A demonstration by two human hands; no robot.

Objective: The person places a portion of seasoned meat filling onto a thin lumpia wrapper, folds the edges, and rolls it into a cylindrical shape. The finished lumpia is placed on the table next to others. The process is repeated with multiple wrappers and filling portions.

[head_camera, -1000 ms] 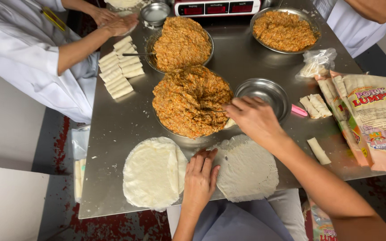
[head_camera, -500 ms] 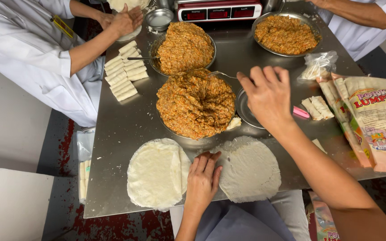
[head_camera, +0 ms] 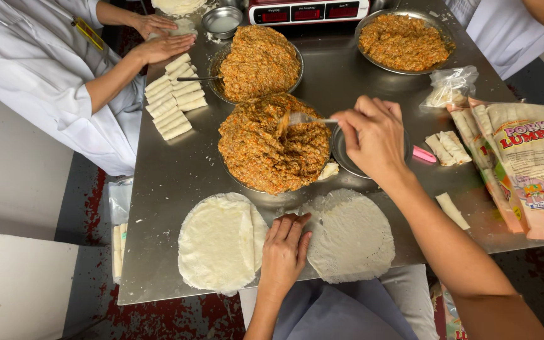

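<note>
Scooping step: right hand (head_camera: 373,135) fingers clamped on fork (head_camera: 306,119), digging filling (head_camera: 272,148). Left hand (head_camera: 284,249) fingers together, flat, pinning wrapper (head_camera: 354,236). Next calls for lifting a modest portion onto wrapper.

right hand (head_camera: 373,135) now gripping fork (head_camera: 306,119), moved from small bowl (head_camera: 342,151) into orange filling mound (head_camera: 272,143)

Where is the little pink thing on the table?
In the head view, the small pink thing lies on the steel table, just right of the right hand and left of two rolled wrappers.
</note>
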